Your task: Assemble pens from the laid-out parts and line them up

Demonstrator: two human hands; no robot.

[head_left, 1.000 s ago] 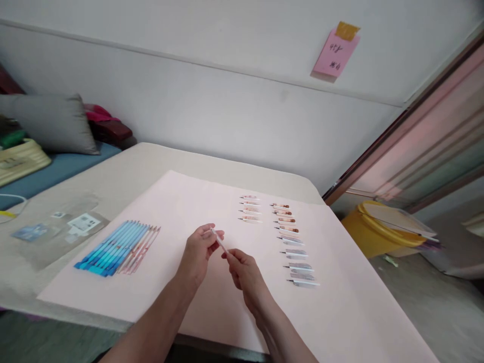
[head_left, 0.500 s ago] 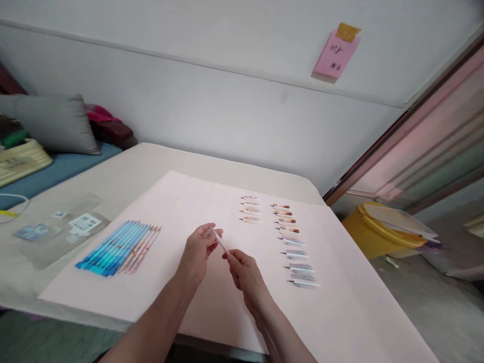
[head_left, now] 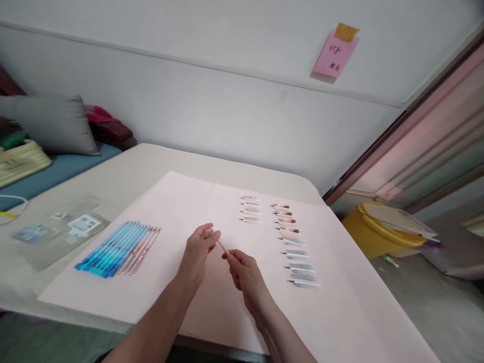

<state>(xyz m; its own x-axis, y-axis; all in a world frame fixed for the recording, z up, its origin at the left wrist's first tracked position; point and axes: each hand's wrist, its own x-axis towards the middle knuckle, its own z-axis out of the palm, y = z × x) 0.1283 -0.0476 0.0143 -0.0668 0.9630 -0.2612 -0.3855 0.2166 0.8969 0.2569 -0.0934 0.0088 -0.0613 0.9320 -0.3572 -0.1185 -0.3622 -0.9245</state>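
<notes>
My left hand (head_left: 198, 249) and my right hand (head_left: 242, 269) meet above a pale pink paper sheet (head_left: 181, 201), and both pinch one thin white pen part (head_left: 221, 245), each at one end. Beyond my right hand lie two short columns of small pen pieces (head_left: 291, 237) with dark tips, laid side by side. At the left of the sheet sits a row of blue and pink pen barrels (head_left: 119, 247), packed close together.
The sheet covers a beige table (head_left: 124, 171) against a white wall. Clear plastic packaging (head_left: 64, 227) lies at the table's left. A grey cushion (head_left: 53, 123) and a yellow basket (head_left: 20, 159) are further left. A yellow bin (head_left: 378, 229) stands on the floor at right.
My left fingers have closed a little tighter on the thin part. The hands have otherwise stayed in place.
</notes>
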